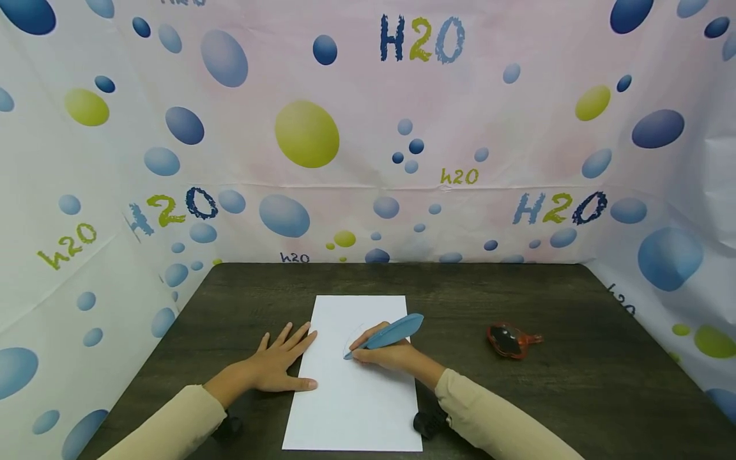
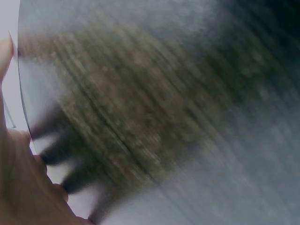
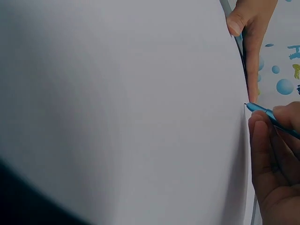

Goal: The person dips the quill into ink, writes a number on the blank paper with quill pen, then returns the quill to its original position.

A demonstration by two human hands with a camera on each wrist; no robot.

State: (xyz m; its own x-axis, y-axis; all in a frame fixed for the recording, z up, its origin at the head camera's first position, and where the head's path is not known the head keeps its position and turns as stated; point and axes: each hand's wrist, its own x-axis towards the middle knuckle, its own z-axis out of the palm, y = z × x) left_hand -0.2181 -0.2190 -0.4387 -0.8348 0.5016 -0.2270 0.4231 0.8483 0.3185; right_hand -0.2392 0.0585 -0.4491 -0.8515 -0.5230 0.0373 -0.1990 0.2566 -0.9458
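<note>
Paper [image 1: 356, 409] lies under the flat left hand [image 1: 276, 367]; right hand [image 1: 388, 354] grips a pen [image 1: 385, 335] (tip lower-left, tail upper-right).

table [image 1: 575, 396]: dark wood; on it: paper sheet [image 1: 356, 409]; orange-black object [image 1: 510, 339]

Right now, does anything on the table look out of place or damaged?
Nothing stands out. The paper lies flat under the left hand; the right hand holds the blue pen; an orange object sits apart.

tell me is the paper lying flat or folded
Flat and unfolded: the white paper lies spread on the dark table, with the left hand pressing on its edge.
</note>
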